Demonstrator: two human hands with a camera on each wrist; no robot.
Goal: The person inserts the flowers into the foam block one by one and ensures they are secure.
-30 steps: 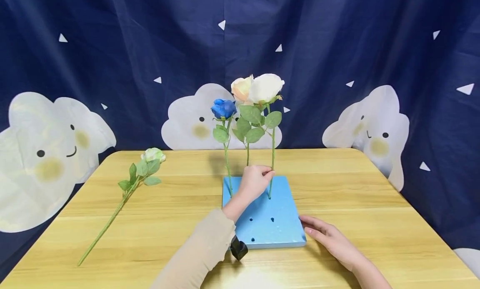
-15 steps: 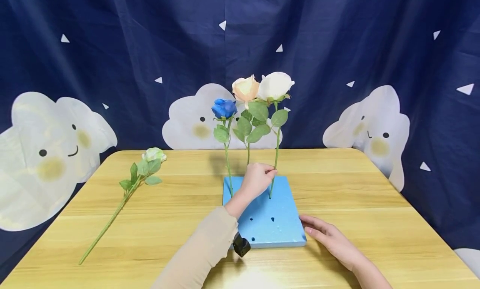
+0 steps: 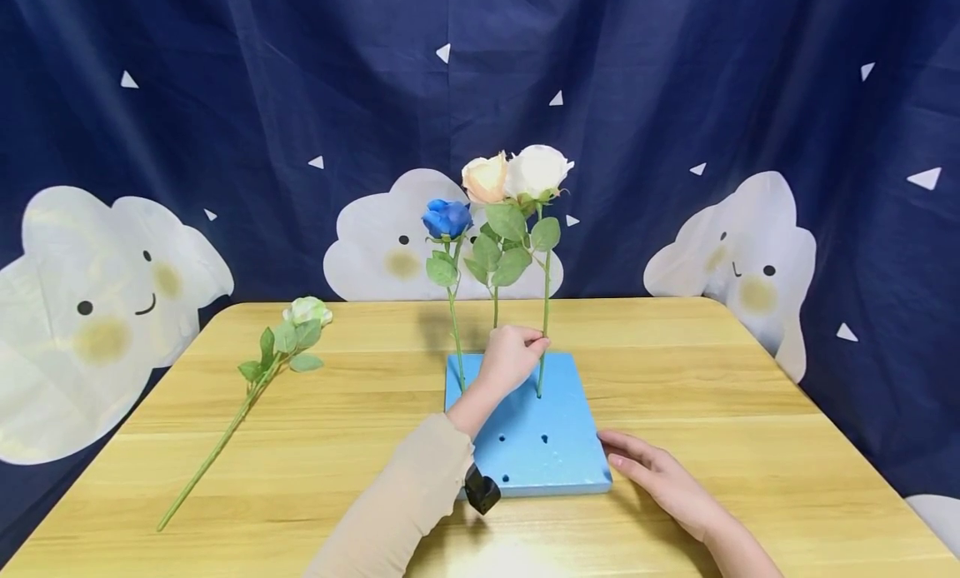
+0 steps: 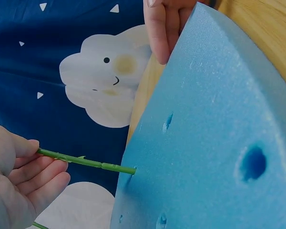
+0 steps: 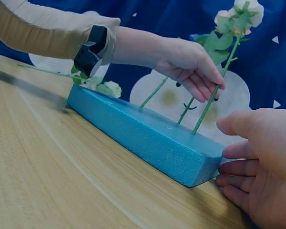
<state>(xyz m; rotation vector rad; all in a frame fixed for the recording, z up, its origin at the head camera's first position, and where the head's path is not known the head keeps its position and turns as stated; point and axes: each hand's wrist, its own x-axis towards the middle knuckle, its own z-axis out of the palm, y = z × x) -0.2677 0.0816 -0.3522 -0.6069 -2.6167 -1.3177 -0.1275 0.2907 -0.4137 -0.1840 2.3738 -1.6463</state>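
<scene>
My left hand (image 3: 512,361) pinches the green stem of a white rose (image 3: 538,170) between thumb and fingers. In the left wrist view the lower end of that stem (image 4: 100,164) stands at a hole in the blue foam block (image 4: 205,124). A blue rose (image 3: 447,219) and a peach rose (image 3: 485,178) stand upright to its left; the foot of the peach one is hidden behind my left hand in the head view. With fingers fairly straight, my right hand (image 3: 663,482) touches the right side of the block. In the right wrist view, its fingers (image 5: 238,168) lie against the block's end.
A pale green-white rose (image 3: 306,311) lies on its side at the left of the wooden table (image 3: 360,395). Several holes show in the block's front half. A dark blue curtain (image 3: 600,53) with printed clouds hangs behind the table. A black wrist camera (image 3: 482,490) sits on my left wrist.
The white rose's head leaned right half a second ago and has swung back left, with my left hand shifting slightly along. My right hand and the block stay put.
</scene>
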